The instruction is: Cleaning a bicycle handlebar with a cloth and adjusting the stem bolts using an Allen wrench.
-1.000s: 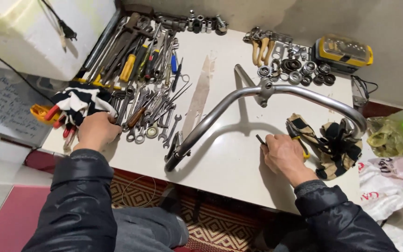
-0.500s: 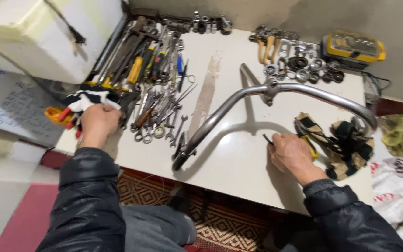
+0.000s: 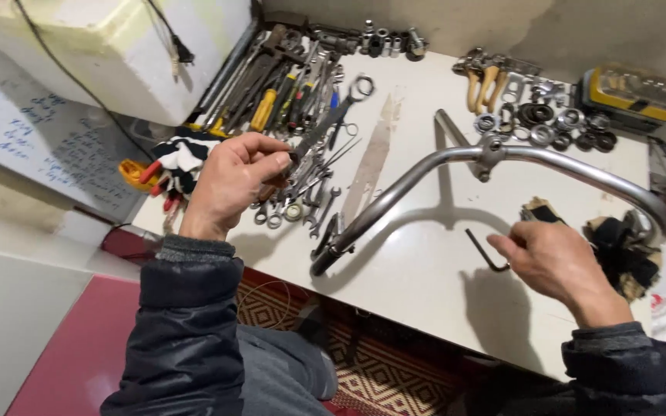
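My left hand (image 3: 233, 181) is raised over the heap of hand tools (image 3: 294, 100) and grips the end of a long metal wrench (image 3: 331, 115) that points up to the right. My right hand (image 3: 556, 258) hovers low over the white table (image 3: 425, 285) and pinches a small black L-shaped hex key (image 3: 486, 250). A curved chrome metal bar (image 3: 456, 166) with a clamp fitting lies across the table between both hands, its dark end near the front edge.
A white foam box (image 3: 109, 50) sits at the left rear. Bearings and rings (image 3: 541, 123), wooden-handled pliers (image 3: 481, 81) and a yellow case (image 3: 640, 91) lie at the back right. Dark rags (image 3: 626, 246) lie right of my right hand. Striped gloves (image 3: 179, 158) rest at the left edge.
My left hand left the striped gloves, moved right to the tool heap and lifted a wrench. My right hand rose slightly with the hex key. The camera has moved closer.
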